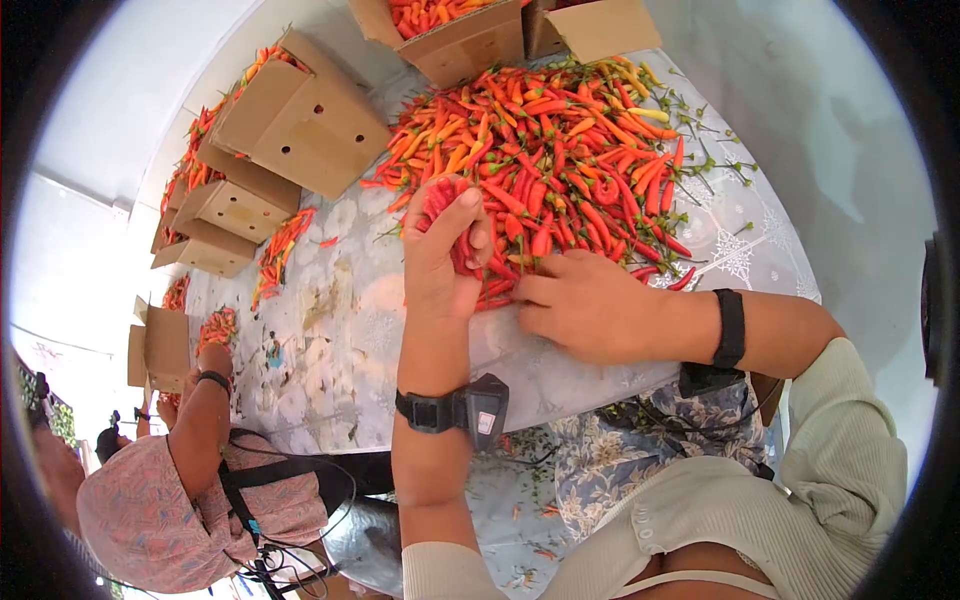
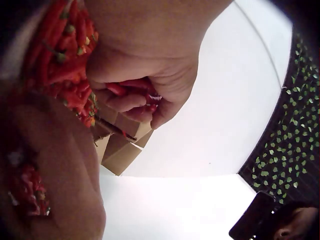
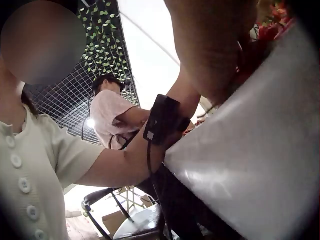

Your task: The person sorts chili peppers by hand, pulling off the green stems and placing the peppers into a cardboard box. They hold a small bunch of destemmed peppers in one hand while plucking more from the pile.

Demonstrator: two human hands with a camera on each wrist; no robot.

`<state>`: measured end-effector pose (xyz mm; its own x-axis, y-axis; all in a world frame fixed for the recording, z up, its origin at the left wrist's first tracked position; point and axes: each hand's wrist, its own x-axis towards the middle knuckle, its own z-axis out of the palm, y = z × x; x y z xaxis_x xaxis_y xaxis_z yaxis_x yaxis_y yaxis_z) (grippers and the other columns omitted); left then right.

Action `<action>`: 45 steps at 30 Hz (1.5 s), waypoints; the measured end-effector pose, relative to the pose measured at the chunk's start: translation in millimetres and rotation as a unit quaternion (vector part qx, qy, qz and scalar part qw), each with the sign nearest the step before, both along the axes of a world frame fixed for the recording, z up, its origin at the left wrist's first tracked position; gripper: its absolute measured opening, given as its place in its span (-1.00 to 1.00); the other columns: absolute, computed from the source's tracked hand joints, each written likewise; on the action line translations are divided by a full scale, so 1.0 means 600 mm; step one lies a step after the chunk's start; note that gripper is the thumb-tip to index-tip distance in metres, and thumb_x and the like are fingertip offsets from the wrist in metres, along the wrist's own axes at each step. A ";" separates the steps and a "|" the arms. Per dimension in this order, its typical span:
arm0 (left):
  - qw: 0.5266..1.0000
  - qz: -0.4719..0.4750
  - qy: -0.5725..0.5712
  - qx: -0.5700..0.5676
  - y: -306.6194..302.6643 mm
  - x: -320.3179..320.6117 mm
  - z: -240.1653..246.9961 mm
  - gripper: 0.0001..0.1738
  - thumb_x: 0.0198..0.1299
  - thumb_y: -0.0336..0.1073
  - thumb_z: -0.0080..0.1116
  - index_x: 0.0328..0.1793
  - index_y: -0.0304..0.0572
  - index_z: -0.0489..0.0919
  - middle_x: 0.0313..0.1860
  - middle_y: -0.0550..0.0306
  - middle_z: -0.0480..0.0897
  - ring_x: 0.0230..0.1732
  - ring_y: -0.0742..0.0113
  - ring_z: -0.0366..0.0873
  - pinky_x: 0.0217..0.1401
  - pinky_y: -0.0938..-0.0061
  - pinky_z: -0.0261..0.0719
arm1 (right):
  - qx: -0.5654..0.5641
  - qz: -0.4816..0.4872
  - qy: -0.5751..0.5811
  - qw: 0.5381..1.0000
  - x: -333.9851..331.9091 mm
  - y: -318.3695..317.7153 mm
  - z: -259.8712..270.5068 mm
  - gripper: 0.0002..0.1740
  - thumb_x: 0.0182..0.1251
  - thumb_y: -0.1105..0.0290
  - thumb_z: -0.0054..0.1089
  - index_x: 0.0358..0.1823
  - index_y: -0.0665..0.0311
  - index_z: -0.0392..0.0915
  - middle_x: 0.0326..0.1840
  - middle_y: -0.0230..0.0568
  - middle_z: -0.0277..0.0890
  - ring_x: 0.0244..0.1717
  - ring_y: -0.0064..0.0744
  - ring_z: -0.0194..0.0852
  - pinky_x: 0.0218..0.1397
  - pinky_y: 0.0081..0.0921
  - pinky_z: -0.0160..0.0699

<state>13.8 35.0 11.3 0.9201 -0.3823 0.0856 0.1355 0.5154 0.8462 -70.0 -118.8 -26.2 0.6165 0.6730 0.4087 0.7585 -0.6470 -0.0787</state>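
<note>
A handful of red chili peppers (image 1: 437,205) is gripped in my left hand (image 1: 445,270), raised over the near edge of the chili pile (image 1: 560,140). The thumb lies across them. My right hand (image 1: 595,308) is beside it at the pile's near edge, back of the hand up and fingers curled. In the left wrist view red chilies (image 2: 132,89) show between those curled fingers. The right wrist view hides the fingertips behind the hand. Most pile chilies are red or orange, many with green stems.
Cardboard boxes (image 1: 300,115) full of chilies stand along the table's left and far sides. Loose green stems (image 1: 715,160) lie right of the pile on the patterned tablecloth (image 1: 735,255). At lower left another person (image 1: 170,500) works by a smaller chili heap (image 1: 218,328).
</note>
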 end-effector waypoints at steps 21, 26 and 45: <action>0.999 -0.007 0.011 0.045 -0.002 0.003 -0.007 -0.86 0.14 -0.36 0.16 -0.20 -0.13 0.46 -0.45 0.26 0.46 -0.57 0.56 0.33 -0.72 0.74 0.19 | 0.489 -0.117 0.135 0.854 0.076 -0.081 0.021 -0.79 0.12 0.54 0.23 -0.19 0.28 0.46 -0.31 -0.33 0.50 -0.30 -0.51 0.45 -0.20 -0.53 0.45; 0.997 0.022 0.010 0.067 -0.010 0.000 -0.007 -0.86 0.14 -0.36 0.15 -0.20 -0.16 0.47 -0.46 0.22 0.53 -0.59 0.55 0.39 -0.74 0.75 0.21 | 0.570 -0.053 0.179 0.800 0.085 -0.084 0.017 -0.77 0.15 0.51 0.23 -0.14 0.26 0.49 -0.30 -0.41 0.50 -0.27 -0.61 0.44 -0.16 -0.58 0.45; 0.953 -0.033 -0.137 0.268 -0.029 -0.018 -0.015 -0.64 -0.17 -0.50 0.41 -0.21 -0.24 0.53 -0.50 0.30 0.53 -0.61 0.60 0.44 -0.61 0.69 0.39 | 0.579 0.044 0.341 0.739 0.066 -0.079 0.026 -0.77 0.13 0.48 0.31 -0.23 0.28 0.44 -0.36 -0.39 0.53 -0.35 -0.69 0.52 -0.37 -0.72 0.50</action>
<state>3.2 17.8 2.5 0.8640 -0.4945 0.0945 -0.1107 -0.0034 0.9939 -30.6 -166.3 -10.6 0.9196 0.1658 0.3560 0.3215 0.2031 -0.9249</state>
